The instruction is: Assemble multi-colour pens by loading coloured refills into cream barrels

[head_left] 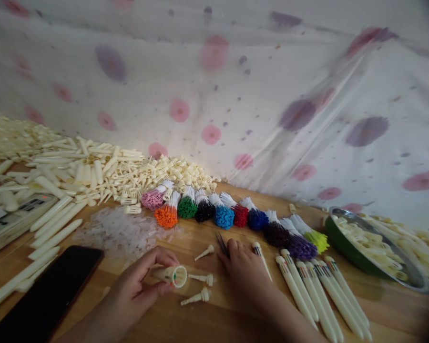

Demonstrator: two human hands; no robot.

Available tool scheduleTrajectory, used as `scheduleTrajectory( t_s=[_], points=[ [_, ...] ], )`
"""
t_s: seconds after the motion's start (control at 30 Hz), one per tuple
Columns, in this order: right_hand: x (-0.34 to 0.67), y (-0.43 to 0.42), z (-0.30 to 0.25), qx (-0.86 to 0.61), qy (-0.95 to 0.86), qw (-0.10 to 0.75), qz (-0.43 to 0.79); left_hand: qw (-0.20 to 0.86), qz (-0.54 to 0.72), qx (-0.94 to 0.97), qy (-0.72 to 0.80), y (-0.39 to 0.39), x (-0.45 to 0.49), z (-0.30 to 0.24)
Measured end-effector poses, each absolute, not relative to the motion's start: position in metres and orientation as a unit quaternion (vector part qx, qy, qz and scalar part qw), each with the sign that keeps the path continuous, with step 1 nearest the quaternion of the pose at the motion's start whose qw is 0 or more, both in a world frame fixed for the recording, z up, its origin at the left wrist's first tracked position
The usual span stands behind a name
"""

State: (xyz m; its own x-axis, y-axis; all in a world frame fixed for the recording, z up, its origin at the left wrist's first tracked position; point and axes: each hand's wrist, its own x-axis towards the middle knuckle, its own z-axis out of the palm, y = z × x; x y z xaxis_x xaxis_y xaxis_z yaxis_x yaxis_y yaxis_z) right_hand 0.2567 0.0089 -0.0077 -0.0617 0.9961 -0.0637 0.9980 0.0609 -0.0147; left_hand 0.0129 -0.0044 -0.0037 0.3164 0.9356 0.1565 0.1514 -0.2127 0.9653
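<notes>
My left hand (143, 281) is closed around a short cream pen barrel (179, 276), its open end facing up and right. Inside that opening, small green and orange bits show. Fingers curled, my right hand (245, 271) grips dark tweezers (221, 244), whose two tips point up and away over the table. Between the hands lie a small cream plunger piece (204, 252) and two longer cream pieces with ringed ends, one of them a stepped tip (196, 297). A multicolour pen (260, 257) lies partly hidden beyond my right hand.
Bundles of coloured refills (223, 216) lie in a row across the table. Finished-looking multicolour pens (300, 290) lie at right, near a green bowl (353, 257) of cream parts. At left are a phone (53, 295), clear plastic bits (117, 233) and heaped barrels (75, 166).
</notes>
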Motion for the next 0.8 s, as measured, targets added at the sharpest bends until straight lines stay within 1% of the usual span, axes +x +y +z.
scheduleTrajectory(
  t_s=[0.1,0.2,0.27,0.33,0.37,0.4,0.5,0.6,0.8],
  points=[
    [0.259,0.014,-0.008,0.693,0.72,-0.006,-0.036,0.458,0.426,0.666,0.408,-0.003,0.012,-0.001],
    [0.264,0.01,0.007,0.695,0.715,-0.045,-0.059,0.435,0.43,0.684,0.397,-0.001,0.01,-0.002],
    [0.265,-0.001,0.022,0.67,0.729,-0.108,-0.092,0.419,0.428,0.695,0.398,0.0,0.009,-0.003],
    [0.261,-0.017,0.037,0.593,0.753,-0.242,-0.154,0.394,0.426,0.709,0.4,0.001,0.008,-0.006],
    [0.258,-0.026,0.042,0.554,0.764,-0.279,-0.18,0.378,0.426,0.717,0.401,0.002,0.007,-0.007],
    [0.254,-0.033,0.046,0.516,0.777,-0.298,-0.201,0.362,0.426,0.725,0.402,0.002,0.006,-0.008],
    [0.243,-0.048,0.05,0.453,0.816,-0.289,-0.212,0.321,0.421,0.745,0.405,0.001,0.005,-0.012],
    [0.237,-0.051,0.046,0.445,0.827,-0.29,-0.186,0.296,0.41,0.758,0.411,0.0,0.004,-0.014],
    [0.232,-0.046,0.03,0.437,0.817,-0.345,-0.148,0.272,0.404,0.765,0.421,0.0,0.007,-0.016]
  ],
)
